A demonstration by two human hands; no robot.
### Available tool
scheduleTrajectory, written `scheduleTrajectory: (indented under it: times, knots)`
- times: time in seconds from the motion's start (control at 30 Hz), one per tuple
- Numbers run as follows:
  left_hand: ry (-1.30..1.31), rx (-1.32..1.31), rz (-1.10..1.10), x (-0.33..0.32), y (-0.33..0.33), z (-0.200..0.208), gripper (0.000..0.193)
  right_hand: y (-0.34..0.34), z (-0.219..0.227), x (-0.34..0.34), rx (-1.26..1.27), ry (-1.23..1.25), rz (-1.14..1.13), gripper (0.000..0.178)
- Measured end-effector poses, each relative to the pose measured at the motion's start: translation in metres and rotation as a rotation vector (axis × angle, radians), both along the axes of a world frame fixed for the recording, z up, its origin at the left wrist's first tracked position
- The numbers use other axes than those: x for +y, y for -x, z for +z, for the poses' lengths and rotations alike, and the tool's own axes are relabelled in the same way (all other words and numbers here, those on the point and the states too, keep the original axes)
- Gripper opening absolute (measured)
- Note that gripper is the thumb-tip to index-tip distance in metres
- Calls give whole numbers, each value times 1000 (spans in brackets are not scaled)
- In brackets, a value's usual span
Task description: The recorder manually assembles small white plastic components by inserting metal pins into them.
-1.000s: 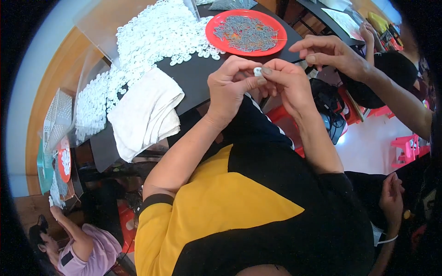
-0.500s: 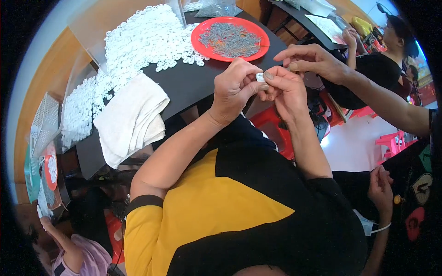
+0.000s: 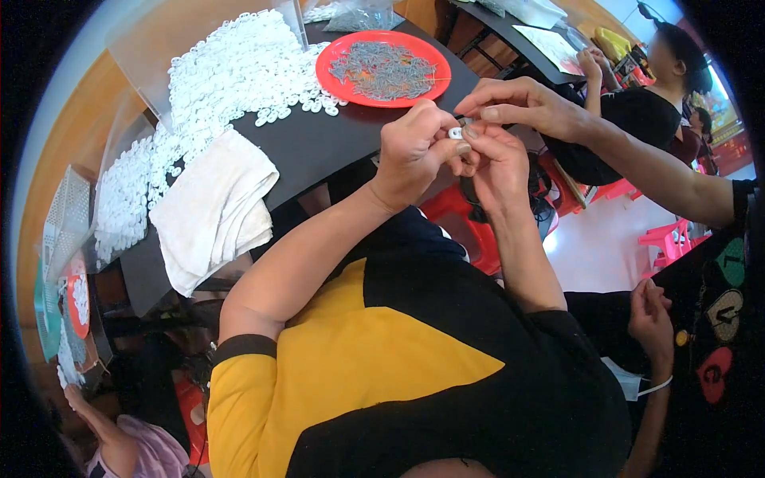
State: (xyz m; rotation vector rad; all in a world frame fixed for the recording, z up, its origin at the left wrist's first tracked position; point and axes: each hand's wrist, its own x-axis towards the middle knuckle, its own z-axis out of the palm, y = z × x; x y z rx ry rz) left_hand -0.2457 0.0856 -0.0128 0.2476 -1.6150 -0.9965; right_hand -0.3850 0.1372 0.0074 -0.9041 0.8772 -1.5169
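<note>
One small white piece [image 3: 455, 133] is pinched by our left hand [image 3: 409, 153] and our right hand [image 3: 502, 163], near the red plate [image 3: 325, 70] on our bench [image 3: 315, 143].

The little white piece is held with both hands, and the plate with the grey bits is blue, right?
Almost! The head view shows that the plate with the grey bits is red, not blue. The little white piece is held with the left hand and right hand.
</note>
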Motion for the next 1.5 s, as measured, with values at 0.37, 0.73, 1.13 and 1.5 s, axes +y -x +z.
scheduleTrajectory:
  times: [0.37,0.73,1.13,1.5]
  knots:
    - [-91,-115,171,6,-18,-9,28,1,2,5,23,50,-102,20]
    - [-109,7,43,2,-18,-3,22,-17,-5,-1,139,34,-82,12]
    - [221,-141,249,-3,-22,-3,15,-26,29,-8,120,111,81,5]
    - [-25,-37,103,14,-9,7,31,-6,18,1,-58,172,-106,8]
